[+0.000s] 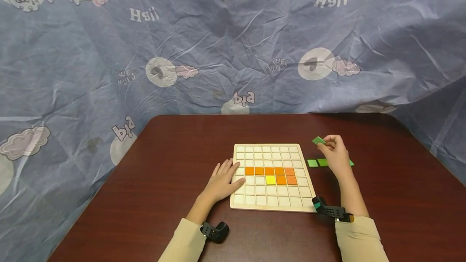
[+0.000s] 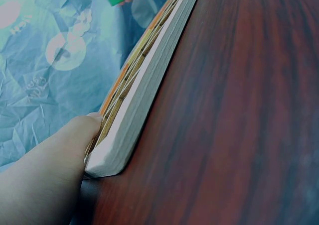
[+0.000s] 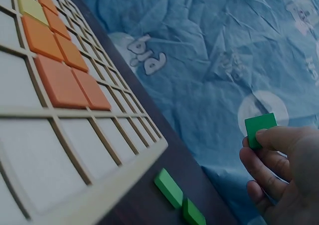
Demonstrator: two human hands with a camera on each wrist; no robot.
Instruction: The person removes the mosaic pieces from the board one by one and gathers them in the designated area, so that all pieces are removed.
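A wooden grid board (image 1: 255, 201) lies on the table, with orange tiles (image 1: 269, 171) in two rows and one yellow tile (image 1: 270, 180) in its cells. My left hand (image 1: 220, 183) rests on the board's left edge, fingers spread and straight. Up beyond the board's right side, my right hand (image 1: 335, 155) pinches a green tile (image 1: 318, 140) between thumb and fingers. In the right wrist view that green tile (image 3: 260, 128) is held by one side, raised off the table. Below this hand a row of green tiles (image 1: 312, 163) lies beside the board, partly hidden by the hand.
The dark reddish wooden table (image 1: 174, 165) extends around the board on all sides. Behind it hangs a wrinkled blue-grey cloth (image 1: 204, 43) with cartoon prints. Each wrist wears a black strap (image 1: 215, 231).
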